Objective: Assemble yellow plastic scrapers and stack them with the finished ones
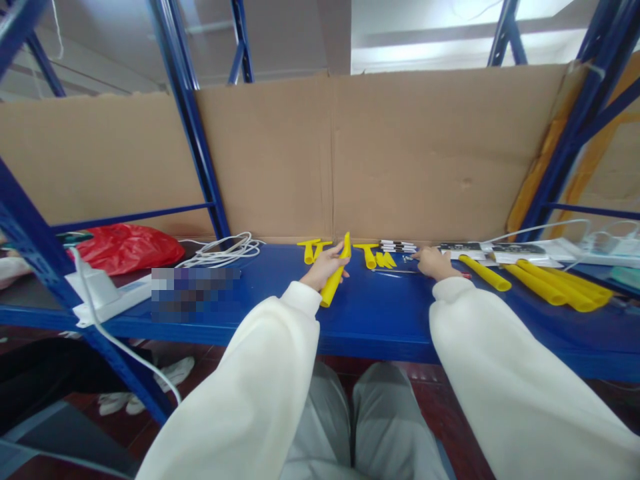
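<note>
My left hand [327,265] is closed around a yellow plastic tube [333,283], held tilted above the blue shelf. Farther right, my right hand [434,263] is lowered to the shelf top with its fingers drawn together beside some small metal pieces [407,258]; whatever is between the fingertips is too small to make out. Yellow T-shaped parts [369,256] lie between the hands, with small yellow pieces [385,260] alongside. A thin rod [395,271], perhaps a screwdriver shaft, runs toward my right wrist, partly hidden. Black-and-white striped items [397,246] lie against the back.
Several yellow tubes [560,283] lie at the right, near flat black-and-white packs [517,253]. More T-shaped parts [309,251] lie left of my left hand. A coiled white cable [225,252], power strip [120,297] and red bag [127,248] occupy the left. Cardboard [400,153] backs the shelf.
</note>
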`<state>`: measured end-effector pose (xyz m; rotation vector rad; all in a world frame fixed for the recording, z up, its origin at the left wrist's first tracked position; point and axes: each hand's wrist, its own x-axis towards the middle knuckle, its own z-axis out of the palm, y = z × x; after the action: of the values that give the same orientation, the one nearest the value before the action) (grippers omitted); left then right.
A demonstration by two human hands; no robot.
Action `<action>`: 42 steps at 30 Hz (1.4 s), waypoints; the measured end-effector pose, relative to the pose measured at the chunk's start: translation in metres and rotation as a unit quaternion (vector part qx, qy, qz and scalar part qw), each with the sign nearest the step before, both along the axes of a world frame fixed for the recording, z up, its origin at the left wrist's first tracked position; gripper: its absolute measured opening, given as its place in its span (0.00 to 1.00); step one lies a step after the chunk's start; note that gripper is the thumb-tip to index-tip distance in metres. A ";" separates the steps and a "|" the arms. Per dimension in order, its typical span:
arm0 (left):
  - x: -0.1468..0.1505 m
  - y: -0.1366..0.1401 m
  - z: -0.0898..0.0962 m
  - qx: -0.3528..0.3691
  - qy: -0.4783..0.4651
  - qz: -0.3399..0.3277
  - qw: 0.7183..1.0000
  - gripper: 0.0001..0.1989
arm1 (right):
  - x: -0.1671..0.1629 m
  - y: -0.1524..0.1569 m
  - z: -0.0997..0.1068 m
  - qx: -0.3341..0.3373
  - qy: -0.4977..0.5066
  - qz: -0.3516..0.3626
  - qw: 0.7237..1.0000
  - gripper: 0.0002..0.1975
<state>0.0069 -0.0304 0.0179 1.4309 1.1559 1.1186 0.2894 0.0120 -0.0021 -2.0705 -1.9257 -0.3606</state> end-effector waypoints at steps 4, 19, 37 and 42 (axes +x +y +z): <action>0.000 -0.001 0.002 -0.083 -0.011 -0.023 0.996 0.36 | -0.006 -0.001 0.003 -0.061 -0.033 -0.015 0.998 0.25; 0.003 -0.002 0.002 -0.093 -0.045 0.003 0.995 0.35 | -0.009 0.004 0.006 -0.111 -0.096 -0.027 0.989 0.28; 0.001 0.000 0.000 -0.071 -0.067 -0.025 0.995 0.36 | 0.000 0.012 -0.003 -0.068 -0.019 -0.028 0.997 0.17; 0.000 -0.003 0.003 -0.079 -0.071 -0.040 0.994 0.35 | -0.015 0.006 0.004 -0.026 0.063 -0.010 0.998 0.14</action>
<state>0.0073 -0.0336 0.0208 1.2458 1.0534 1.0314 0.2739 0.0180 0.0015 -2.0931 -1.8612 -0.1821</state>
